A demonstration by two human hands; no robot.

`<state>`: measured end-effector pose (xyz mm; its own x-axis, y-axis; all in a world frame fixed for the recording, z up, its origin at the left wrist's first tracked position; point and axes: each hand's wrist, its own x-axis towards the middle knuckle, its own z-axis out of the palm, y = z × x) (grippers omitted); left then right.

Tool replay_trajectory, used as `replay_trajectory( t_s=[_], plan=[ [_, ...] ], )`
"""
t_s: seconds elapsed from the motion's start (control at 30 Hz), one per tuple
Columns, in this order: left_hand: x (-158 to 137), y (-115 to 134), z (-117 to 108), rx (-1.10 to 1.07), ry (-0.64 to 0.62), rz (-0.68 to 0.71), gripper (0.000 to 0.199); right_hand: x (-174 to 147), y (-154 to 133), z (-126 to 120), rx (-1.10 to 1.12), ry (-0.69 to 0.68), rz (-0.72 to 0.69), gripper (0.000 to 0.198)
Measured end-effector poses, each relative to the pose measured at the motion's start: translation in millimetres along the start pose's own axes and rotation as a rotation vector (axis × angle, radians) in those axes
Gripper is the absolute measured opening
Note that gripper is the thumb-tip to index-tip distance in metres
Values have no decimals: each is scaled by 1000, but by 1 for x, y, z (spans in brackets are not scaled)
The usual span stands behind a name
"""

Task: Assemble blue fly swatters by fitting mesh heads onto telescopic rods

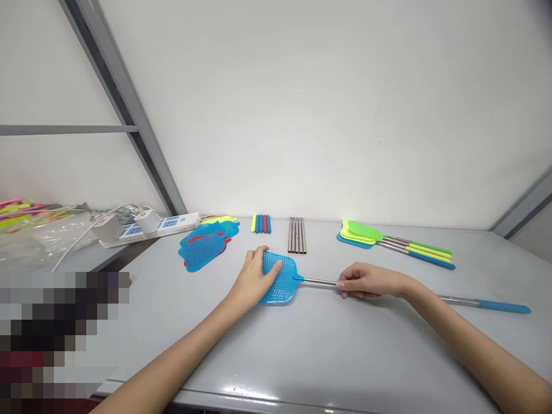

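Observation:
My left hand [259, 273] grips the blue mesh head of a fly swatter [284, 282], its thumb lying on top of the mesh. My right hand [366, 280] pinches the swatter's thin metal rod between thumb and fingers. Beyond my right forearm, a thicker metal section and a blue handle [504, 306] line up with that rod; my hand and forearm hide the part between. The swatter lies nearly level across the grey table [267, 356], head to the left.
Loose swatter heads [207, 250] are piled at left. Short coloured grips [261, 223] and metal tubes [297, 234] lie in rows at the back. Several assembled swatters [388, 241] are stacked at back right. A power strip [172, 224] with cables and plastic bags [60, 233] sit far left.

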<state>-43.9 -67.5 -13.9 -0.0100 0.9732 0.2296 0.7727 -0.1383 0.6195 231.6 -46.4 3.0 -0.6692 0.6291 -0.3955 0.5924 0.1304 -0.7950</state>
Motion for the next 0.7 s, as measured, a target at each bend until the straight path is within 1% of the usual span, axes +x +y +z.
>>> replay_trajectory(
  t_s=[0.13, 0.2, 0.3, 0.43, 0.6, 0.7],
  plan=[
    [0, 4, -3, -212, -130, -121, 41, -1, 2, -3, -35, 15, -7, 41],
    [-2, 4, -1, -277, -134, -148, 39, -1, 2, -4, -33, 27, -14, 40],
    [-6, 4, 5, -320, -89, -161, 42, 0, 3, -4, -6, 31, -17, 38],
    [-10, 2, 11, -294, -26, -145, 44, 1, 2, -2, 44, 18, 11, 37],
    [-12, 4, 11, -207, -27, -100, 40, 2, 2, 4, 101, -20, 81, 37],
    [-13, 5, 11, -157, -29, -56, 37, 4, 1, 9, 120, -13, 84, 37]
  ],
)
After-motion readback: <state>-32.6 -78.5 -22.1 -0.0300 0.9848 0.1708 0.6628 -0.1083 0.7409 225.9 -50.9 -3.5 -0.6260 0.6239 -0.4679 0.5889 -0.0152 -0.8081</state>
